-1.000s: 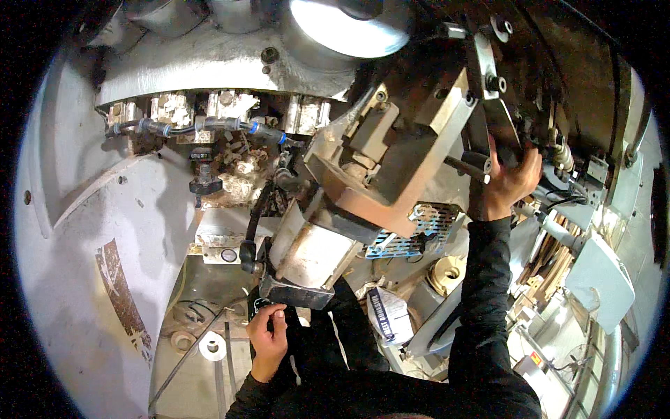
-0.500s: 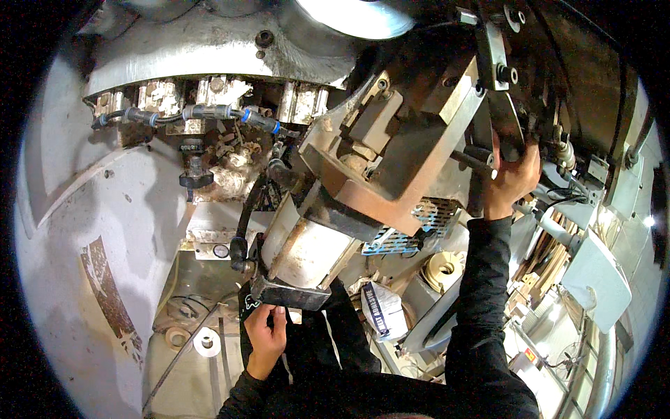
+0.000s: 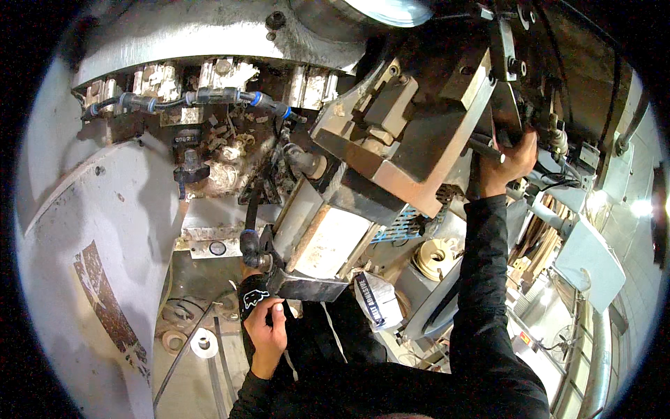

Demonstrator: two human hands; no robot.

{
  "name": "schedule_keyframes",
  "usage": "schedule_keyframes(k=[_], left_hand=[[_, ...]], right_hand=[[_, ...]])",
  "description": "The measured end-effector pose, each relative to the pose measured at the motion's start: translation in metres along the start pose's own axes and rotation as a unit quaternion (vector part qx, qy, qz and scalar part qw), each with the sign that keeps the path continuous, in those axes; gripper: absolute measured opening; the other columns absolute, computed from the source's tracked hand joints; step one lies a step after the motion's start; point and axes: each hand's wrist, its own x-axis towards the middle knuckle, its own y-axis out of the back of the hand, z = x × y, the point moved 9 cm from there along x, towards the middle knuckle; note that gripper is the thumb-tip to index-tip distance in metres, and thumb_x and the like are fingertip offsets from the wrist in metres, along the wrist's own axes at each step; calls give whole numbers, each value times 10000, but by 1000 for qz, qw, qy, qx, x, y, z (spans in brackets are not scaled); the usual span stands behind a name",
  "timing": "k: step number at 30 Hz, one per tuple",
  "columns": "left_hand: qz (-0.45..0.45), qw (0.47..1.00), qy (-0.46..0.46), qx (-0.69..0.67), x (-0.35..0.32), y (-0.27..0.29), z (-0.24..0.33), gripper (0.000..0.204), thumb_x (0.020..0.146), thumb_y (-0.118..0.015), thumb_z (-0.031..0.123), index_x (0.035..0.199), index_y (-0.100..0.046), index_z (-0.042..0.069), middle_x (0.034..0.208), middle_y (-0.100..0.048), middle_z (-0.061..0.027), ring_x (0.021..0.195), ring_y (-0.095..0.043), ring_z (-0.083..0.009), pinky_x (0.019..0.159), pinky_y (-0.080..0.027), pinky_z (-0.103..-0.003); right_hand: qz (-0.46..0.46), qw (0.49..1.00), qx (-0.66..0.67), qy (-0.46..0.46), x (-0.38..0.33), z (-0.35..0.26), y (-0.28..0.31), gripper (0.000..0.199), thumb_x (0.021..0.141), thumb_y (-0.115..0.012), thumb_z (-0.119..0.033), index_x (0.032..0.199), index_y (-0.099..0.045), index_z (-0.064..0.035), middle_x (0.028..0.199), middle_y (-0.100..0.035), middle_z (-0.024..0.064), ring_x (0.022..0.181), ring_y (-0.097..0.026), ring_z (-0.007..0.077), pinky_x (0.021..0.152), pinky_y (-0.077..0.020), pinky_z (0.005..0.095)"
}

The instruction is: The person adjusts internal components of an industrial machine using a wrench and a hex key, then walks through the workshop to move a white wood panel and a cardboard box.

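A pneumatic cylinder point(image 3: 328, 241) with pale, dirt-stained sides hangs at a slant below a rusty steel bracket point(image 3: 401, 178). My left hand point(image 3: 267, 339) is curled closed just under the cylinder's dark end cap point(image 3: 307, 285), thumb up; whatever its fingers hold, if anything, is hidden. Higher on the right, my right hand point(image 3: 513, 167) is closed around the lower end of a flat metal bar point(image 3: 505, 108), its fingertips partly hidden. Beside that hand a round steel pin point(image 3: 486, 149) sticks out. A black hose fitting point(image 3: 250, 241) joins the cylinder near its lower end.
A curved metal housing point(image 3: 188, 42) with blue-ringed air fittings point(image 3: 202, 96) fills the upper left. Grey sheet metal point(image 3: 105, 230) stands at the left. Down right are a printed bag point(image 3: 377, 300), a cream roll point(image 3: 436, 260) and a pale blue panel point(image 3: 593, 265).
The view has shifted slightly, so the cylinder and bracket appear farther right. My left hand now sits a little apart from the end cap. My right hand stays by the bar.
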Motion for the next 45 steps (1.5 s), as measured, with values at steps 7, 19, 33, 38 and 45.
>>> schedule_keyframes(k=[7, 19, 33, 38, 45], left_hand=[[-41, 998, -39, 19, 7, -9, 14, 126, 992, -621, 95, 1000, -698, -4, 785, -661, -155, 666, -647, -293, 649, -507, -365], [-51, 987, -147, 38, 15, -29, 30, 274, 950, -684, 103, 1190, -690, -29, 1110, -729, -221, 983, -694, -434, 901, -531, -470], [-39, 902, -429, -4, 24, -107, 214, 196, 874, -748, 113, 1066, -735, 76, 899, -685, -72, 713, -664, -263, 660, -537, -379], [30, 897, -420, 133, 43, -125, 222, 247, 894, -741, 150, 1126, -699, 75, 1011, -679, -55, 808, -660, -257, 694, -538, -362], [53, 842, -398, 359, 62, -165, 231, 289, 880, -653, 162, 1151, -633, 64, 1129, -613, -56, 965, -602, -209, 756, -534, -306]], right_hand=[[-81, 996, 7, 27, 0, -1, -5, 499, 785, -815, -273, 1120, -573, 6, 948, -603, 206, 886, -607, 480, 745, -473, 515], [44, 999, 4, -31, -7, 14, -4, 727, 609, -926, -619, 831, -540, -44, 774, -607, 147, 736, -625, 429, 648, -485, 488], [-68, 997, 5, 25, 1, -4, 1, 512, 825, -853, -370, 1051, -553, -22, 920, -605, 196, 861, -608, 466, 722, -466, 514], [-93, 993, 24, 68, 2, -8, 2, 507, 860, -821, -324, 1142, -536, -12, 987, -601, 199, 904, -604, 454, 741, -464, 516], [-129, 989, 24, 69, 1, -4, 3, 508, 863, -810, -289, 1176, -529, -5, 1038, -618, 201, 943, -619, 439, 772, -485, 503]])
